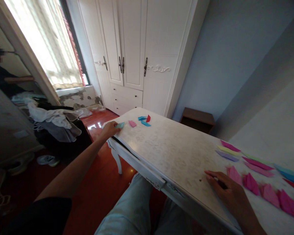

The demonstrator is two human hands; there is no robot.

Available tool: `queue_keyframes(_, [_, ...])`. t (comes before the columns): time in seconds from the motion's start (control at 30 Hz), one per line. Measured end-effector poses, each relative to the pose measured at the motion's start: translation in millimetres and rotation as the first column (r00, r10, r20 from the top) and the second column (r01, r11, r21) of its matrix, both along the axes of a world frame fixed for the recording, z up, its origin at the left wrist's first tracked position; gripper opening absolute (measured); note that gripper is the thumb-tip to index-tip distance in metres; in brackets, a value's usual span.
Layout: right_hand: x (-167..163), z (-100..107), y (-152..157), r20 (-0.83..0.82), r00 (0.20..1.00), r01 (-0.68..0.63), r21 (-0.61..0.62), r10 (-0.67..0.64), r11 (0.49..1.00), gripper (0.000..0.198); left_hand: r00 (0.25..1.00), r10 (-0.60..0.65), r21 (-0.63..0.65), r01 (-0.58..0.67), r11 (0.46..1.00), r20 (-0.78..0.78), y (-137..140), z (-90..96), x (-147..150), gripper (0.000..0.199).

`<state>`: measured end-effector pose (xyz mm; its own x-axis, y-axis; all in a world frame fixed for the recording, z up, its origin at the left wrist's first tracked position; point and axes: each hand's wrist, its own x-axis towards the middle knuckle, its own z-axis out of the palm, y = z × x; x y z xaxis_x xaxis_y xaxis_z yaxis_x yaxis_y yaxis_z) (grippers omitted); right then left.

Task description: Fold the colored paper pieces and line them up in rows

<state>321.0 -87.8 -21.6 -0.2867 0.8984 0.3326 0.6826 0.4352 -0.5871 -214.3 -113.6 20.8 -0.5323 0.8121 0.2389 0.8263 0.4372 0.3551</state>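
Observation:
At the far left end of the table, my left hand (109, 129) is closed on a light blue-green folded paper piece (120, 125), pinched at the fingertips over the tabletop. Close by lie a pink folded paper (132, 123), blue folded papers (145, 123) and a red folded paper (148, 118). My right hand (226, 191) rests low on the right side of the table, thumb and index finger together, the other fingers curled; nothing shows in it. Beside its fingertips is a small brown speck (200, 180). Right of it stand several pink folded papers (251, 183).
Flat paper strips, among them a yellow strip (229, 150) and a purple strip (227, 156), lie along the table's right far edge. A drawer (137, 161) sticks out in front. Clothes (56, 117) are piled at left; a person (2, 73) appears at the far left.

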Motion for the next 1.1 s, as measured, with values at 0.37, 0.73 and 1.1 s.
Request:
queue_keyframes(0.37, [-3,3,-3,-0.017,1.0,-0.023,0.011,0.023,1.0,0.035,0.959,-0.104,0.393,-0.009,0.92,0.265,-25,-5.8,50,0.041])
queue_keyframes(0.73, [-11,9,-9,-0.045,0.998,-0.041,0.003,0.041,0.999,0.029,0.444,-0.509,0.514,0.121,0.849,0.737,-14,14.8,171,0.047])
queue_keyframes(1.1, [-19,17,-24,-0.009,1.0,-0.011,0.037,0.011,0.999,0.02,-0.092,-0.545,0.525,0.439,0.729,0.834,16,37.2,342,0.041])
